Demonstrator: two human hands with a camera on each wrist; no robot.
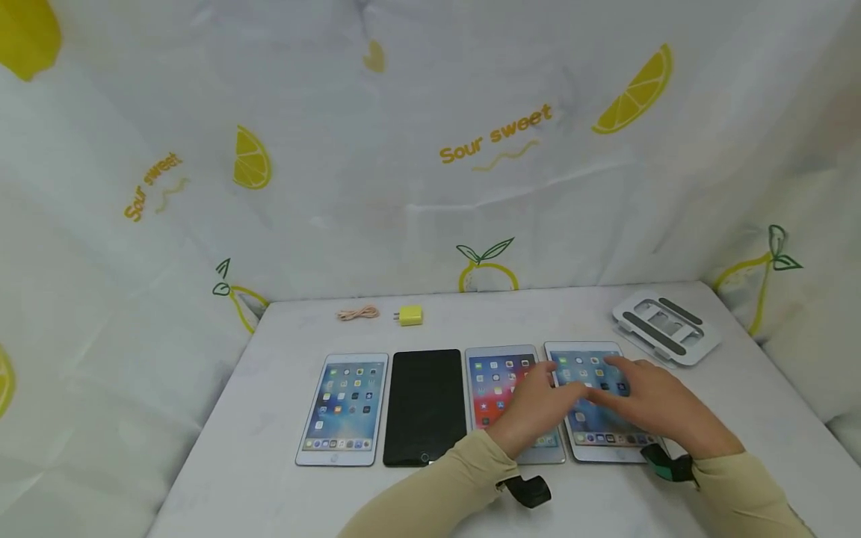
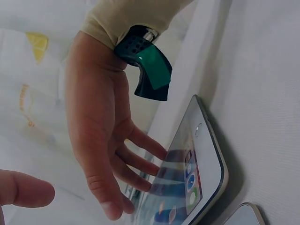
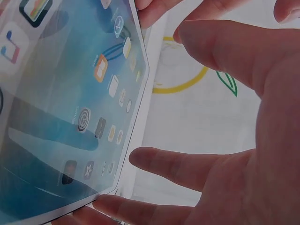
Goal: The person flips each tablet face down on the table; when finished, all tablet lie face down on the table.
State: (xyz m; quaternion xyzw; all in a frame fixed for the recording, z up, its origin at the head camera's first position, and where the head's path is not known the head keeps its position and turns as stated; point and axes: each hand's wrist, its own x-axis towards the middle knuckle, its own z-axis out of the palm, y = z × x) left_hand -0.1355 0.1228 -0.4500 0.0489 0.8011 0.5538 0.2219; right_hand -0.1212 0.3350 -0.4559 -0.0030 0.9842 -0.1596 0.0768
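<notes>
Head view: left hand [image 1: 538, 407] and right hand [image 1: 662, 401] loosely spread, apparently gripping nothing, at rightmost tablet [image 1: 599, 421]; best keep touch light, edges only

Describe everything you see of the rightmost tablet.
The rightmost tablet has a white border and a lit, bluish, glassy screen with app icons, one row along its near edge. It lies face up on the table, ending a row of four. The left hand and right hand reach over it, fingers at its edges; any grip is unclear.
</notes>
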